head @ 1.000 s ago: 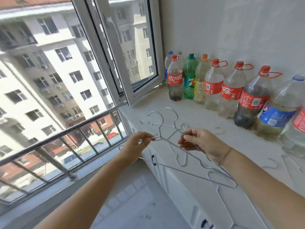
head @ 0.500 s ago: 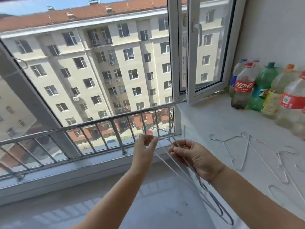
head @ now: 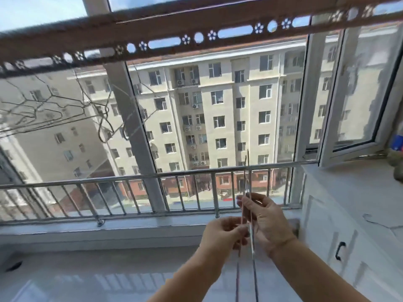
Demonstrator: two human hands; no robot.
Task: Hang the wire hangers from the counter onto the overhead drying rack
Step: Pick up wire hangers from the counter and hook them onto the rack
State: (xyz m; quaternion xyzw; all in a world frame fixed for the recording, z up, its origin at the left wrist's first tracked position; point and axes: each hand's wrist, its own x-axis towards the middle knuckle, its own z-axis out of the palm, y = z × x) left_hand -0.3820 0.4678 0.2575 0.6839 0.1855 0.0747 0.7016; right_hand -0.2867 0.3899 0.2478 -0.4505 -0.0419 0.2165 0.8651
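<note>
- Hands meet in front of the balcony railing (head: pixel 152 177), low against its bars in the head view. The person's left hand (head: pixel 224 234) pinches one thin wire between thumb and fingertips. The right hand (head: pixel 265 221), touching it on the side nearer the railing's right end, curls its fingers round a second wire.
- Held by both hands, the wire hangers (head: pixel 248 171) stand edge-on and nearly upright. Their upper ends rise past the railing's top rail, and their lower ends run down between the forearms and out of frame. Their number cannot be told.
- High above the railing, the overhead drying rack (head: pixel 196 25), a brown bar pierced with slots and flower-shaped holes, crosses the whole frame, well apart from the held wires.
- Above the railing's left end, several hung hangers (head: pixel 54 105) dangle below the rack, thin and blurred.
- At the railing's right end a white counter (head: pixel 349 186) begins, with a loose hanger (head: pixel 375 219) lying flat on it and blurred bottles (head: pixel 397 144) near the open window sash (head: pixel 353 94).
- Beyond the railing stands a pale apartment block (head: pixel 218 105).
</note>
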